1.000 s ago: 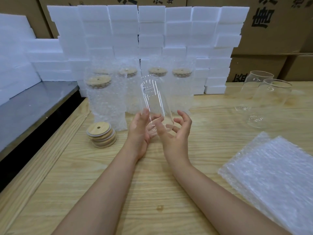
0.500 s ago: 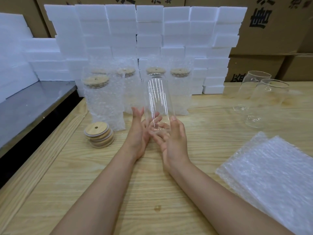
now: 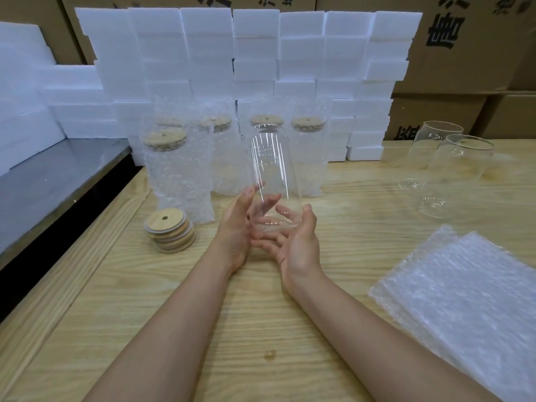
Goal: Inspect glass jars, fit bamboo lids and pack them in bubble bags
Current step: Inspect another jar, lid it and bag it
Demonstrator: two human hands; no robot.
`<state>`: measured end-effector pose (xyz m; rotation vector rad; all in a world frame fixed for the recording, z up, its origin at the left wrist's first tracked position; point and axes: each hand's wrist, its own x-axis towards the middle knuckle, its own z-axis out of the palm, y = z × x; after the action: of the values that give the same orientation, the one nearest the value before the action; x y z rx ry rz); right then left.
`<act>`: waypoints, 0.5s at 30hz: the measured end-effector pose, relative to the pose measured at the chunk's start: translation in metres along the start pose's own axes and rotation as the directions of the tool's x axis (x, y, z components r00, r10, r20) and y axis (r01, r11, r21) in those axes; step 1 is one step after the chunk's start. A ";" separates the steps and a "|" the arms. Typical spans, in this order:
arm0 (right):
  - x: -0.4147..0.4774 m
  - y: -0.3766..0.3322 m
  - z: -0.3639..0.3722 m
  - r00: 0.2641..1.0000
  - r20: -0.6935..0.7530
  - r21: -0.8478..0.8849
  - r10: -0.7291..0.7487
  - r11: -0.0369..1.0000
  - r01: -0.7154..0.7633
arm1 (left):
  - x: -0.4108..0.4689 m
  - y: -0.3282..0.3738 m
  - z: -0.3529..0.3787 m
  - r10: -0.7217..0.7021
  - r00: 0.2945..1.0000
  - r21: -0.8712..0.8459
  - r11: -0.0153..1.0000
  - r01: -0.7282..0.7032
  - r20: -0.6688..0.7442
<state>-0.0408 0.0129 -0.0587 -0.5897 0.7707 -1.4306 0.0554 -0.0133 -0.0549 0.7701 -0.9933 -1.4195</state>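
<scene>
Both my hands hold a clear glass jar (image 3: 271, 169) above the wooden table (image 3: 203, 300), nearly upright, its top leaning slightly away from me. My left hand (image 3: 233, 227) grips the lower left side, thumb up along the glass. My right hand (image 3: 295, 242) cups the base from below and the right, fingers curled under it. A stack of bamboo lids (image 3: 169, 233) lies left of my hands. Several lidded jars in bubble bags (image 3: 178, 175) stand behind. Flat bubble bags (image 3: 464, 300) lie at the right.
Two empty glass jars (image 3: 455, 175) stand at the back right of the table. White foam blocks (image 3: 255, 53) are stacked along the back, with cardboard boxes (image 3: 470, 53) behind them. A grey metal surface (image 3: 43, 181) adjoins the table's left edge.
My right hand, spread beside the jar a second ago, now cups its base. The jar has been brought more upright between both hands.
</scene>
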 end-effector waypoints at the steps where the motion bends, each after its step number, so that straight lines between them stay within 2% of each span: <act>1: 0.000 0.001 0.000 0.999 -0.036 -0.045 -0.041 0.998 0.039 | 0.000 0.000 -0.001 0.016 1.000 0.003 1.000 -0.016 -0.012; 4: 0.001 0.002 -0.004 0.970 -0.091 -0.236 -0.227 0.951 0.201 | 0.000 0.000 0.000 0.041 0.998 0.005 0.999 -0.041 -0.050; 7: -0.004 -0.003 -0.003 0.911 -0.010 -0.425 -0.412 0.826 0.369 | -0.001 -0.001 0.000 0.047 0.996 0.016 0.999 -0.046 -0.070; 11: -0.007 -0.001 -0.002 0.888 0.099 -0.571 -0.449 0.705 0.420 | 0.000 -0.003 -0.003 0.045 0.997 0.022 0.999 -0.044 -0.064; 15: -0.003 0.001 -0.006 0.867 0.074 -0.523 -0.493 0.721 0.454 | 0.002 -0.005 -0.001 0.062 0.995 0.049 0.997 -0.059 -0.077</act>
<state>-0.0447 0.0165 -0.0627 -1.2432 1.1421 -1.7185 0.0542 -0.0155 -0.0603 0.8169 -0.9843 -1.3085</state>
